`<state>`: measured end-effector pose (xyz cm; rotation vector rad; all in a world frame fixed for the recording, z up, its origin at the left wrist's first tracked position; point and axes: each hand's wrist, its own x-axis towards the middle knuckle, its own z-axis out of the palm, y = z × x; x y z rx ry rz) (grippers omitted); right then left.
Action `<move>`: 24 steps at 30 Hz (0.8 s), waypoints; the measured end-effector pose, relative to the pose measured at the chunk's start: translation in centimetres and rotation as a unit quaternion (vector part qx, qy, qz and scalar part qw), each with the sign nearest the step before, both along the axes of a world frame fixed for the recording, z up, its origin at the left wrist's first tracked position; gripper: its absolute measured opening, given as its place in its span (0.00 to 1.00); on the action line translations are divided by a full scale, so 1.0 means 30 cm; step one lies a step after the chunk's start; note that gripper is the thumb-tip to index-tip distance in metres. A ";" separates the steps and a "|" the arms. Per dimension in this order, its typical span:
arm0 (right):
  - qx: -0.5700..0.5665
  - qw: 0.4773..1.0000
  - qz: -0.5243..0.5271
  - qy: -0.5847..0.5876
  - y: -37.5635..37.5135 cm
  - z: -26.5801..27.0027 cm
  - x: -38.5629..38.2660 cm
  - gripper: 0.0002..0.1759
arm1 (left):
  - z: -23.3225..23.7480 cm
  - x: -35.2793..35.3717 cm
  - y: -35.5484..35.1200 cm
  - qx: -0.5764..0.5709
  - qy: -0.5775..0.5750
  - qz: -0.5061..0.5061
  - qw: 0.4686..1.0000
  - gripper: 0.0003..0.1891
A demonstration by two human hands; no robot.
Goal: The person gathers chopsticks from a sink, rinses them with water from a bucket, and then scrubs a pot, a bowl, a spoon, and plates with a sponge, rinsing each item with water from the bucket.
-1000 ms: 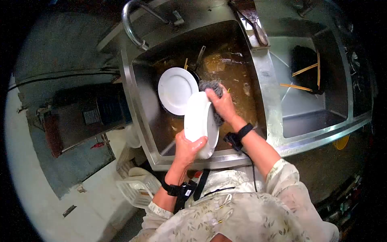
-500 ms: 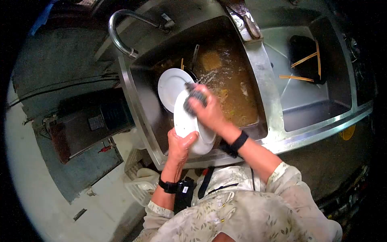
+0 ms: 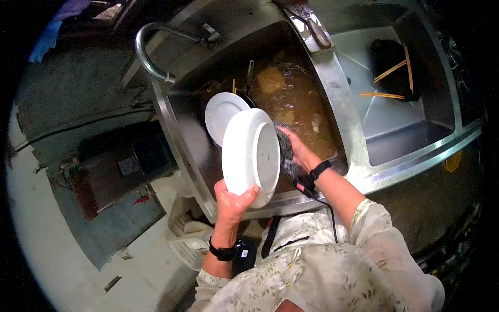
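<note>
My left hand (image 3: 233,202) grips the lower edge of a white plate (image 3: 241,156), thumb on the near side. The plate is tilted up on its side over the sink, its underside and foot ring facing up and right. At the plate's right edge, my right hand (image 3: 300,148) is closed on a dark mesh scouring pad (image 3: 285,140), partly hidden behind the plate. A second white plate (image 3: 222,112) rests in the left basin just beyond, overlapped by the held one. Brown water (image 3: 306,117) with floating scraps fills that basin.
A curved tap (image 3: 148,57) stands at the left rim. A dark handle (image 3: 250,75) and a chopstick (image 3: 234,86) stick up behind the plates. The right basin (image 3: 374,122) holds a dark item (image 3: 387,67) and several chopsticks (image 3: 382,95). A spatula (image 3: 318,32) lies on the divider.
My left hand has turned the plate so its underside shows more. My right hand has moved with the scouring pad from the plate's upper left face to behind its right edge.
</note>
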<state>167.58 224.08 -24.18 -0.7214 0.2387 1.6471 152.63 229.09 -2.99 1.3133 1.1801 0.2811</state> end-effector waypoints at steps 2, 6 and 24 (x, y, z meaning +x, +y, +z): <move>-0.035 0.998 -0.045 0.025 0.000 0.023 -0.008 0.30 | -0.008 -0.018 0.019 0.009 -0.007 -0.006 1.000 0.22; 0.034 0.999 -0.012 -0.029 0.064 0.033 0.094 0.29 | 0.034 -0.073 0.015 -0.057 -0.036 -0.047 0.997 0.23; 0.206 0.759 -0.024 -0.618 0.160 0.344 0.033 0.26 | -0.062 -0.019 0.084 -0.178 0.045 0.026 0.983 0.23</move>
